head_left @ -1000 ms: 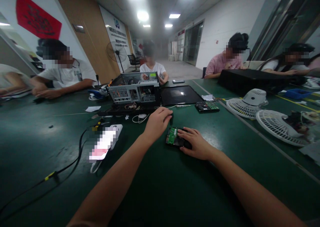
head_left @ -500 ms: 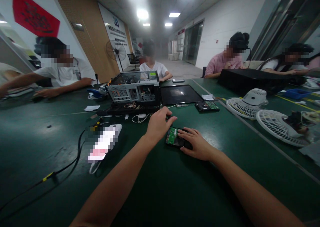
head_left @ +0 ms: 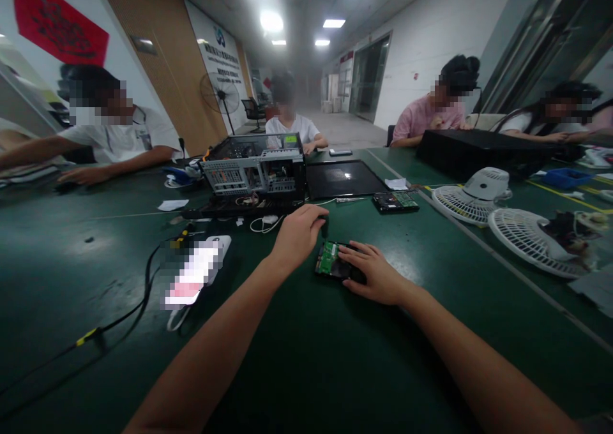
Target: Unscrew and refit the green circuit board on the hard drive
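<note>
A hard drive [head_left: 330, 259] with a green circuit board facing up lies flat on the green table. My right hand [head_left: 376, 276] holds it down, fingers across its top and thumb along the near edge; the right part of the drive is hidden beneath. Above the drive's far left corner, my left hand [head_left: 299, 233] is closed in a pinch around a small dark screwdriver [head_left: 325, 228]. The tool points downward at the board, and its tip is too small to make out.
An opened computer case [head_left: 253, 172] stands beyond my hands, beside a black panel [head_left: 345, 180]. Another hard drive [head_left: 395, 202] lies at the right. A phone [head_left: 196, 274] with a cable is on the left. White fan parts [head_left: 462, 203] sit farther right. Other people sit around the table.
The fingers of my left hand have turned and drawn together around the screwdriver, which now shows more clearly. My right hand stays on the hard drive. The view has shifted slightly.
</note>
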The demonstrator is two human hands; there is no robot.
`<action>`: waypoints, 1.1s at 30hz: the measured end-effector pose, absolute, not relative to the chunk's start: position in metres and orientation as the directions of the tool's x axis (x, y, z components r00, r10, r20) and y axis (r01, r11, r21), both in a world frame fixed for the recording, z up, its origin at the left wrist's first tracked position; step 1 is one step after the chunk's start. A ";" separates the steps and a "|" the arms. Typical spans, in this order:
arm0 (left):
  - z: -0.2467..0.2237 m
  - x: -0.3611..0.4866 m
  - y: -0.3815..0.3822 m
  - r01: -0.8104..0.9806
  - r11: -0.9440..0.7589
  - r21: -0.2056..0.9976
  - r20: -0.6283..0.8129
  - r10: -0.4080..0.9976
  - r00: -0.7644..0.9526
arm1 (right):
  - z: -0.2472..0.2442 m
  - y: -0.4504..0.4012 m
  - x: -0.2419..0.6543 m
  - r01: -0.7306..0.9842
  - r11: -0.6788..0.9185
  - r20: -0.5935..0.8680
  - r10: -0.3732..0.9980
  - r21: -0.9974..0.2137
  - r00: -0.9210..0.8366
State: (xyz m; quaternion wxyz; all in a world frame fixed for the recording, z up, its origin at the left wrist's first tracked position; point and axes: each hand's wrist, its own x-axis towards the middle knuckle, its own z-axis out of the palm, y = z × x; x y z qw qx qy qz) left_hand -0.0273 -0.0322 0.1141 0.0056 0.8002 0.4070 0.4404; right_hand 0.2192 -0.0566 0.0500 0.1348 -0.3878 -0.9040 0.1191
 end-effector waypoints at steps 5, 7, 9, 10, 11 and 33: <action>0.109 -0.026 -0.030 0.627 -0.685 0.370 0.736 0.628 0.252 | 0.048 -0.057 0.219 0.666 0.674 0.159 0.731 -0.320 -0.663; 0.107 -0.026 -0.029 0.648 -0.673 0.356 0.758 0.614 0.221 | 0.049 -0.057 0.219 0.665 0.674 0.165 0.731 -0.322 -0.662; 0.106 -0.027 -0.028 0.666 -0.660 0.349 0.769 0.607 0.199 | 0.049 -0.057 0.219 0.663 0.675 0.167 0.730 -0.323 -0.663; 0.105 -0.027 -0.027 0.665 -0.660 0.348 0.769 0.607 0.200 | 0.049 -0.058 0.219 0.663 0.676 0.167 0.730 -0.323 -0.663; 0.105 -0.028 -0.027 0.660 -0.666 0.348 0.768 0.606 0.207 | 0.049 -0.058 0.219 0.662 0.676 0.166 0.730 -0.323 -0.663; 0.097 -0.021 -0.026 0.617 -0.610 0.497 0.715 0.691 0.106 | 0.050 -0.056 0.219 0.662 0.671 0.158 0.732 -0.334 -0.663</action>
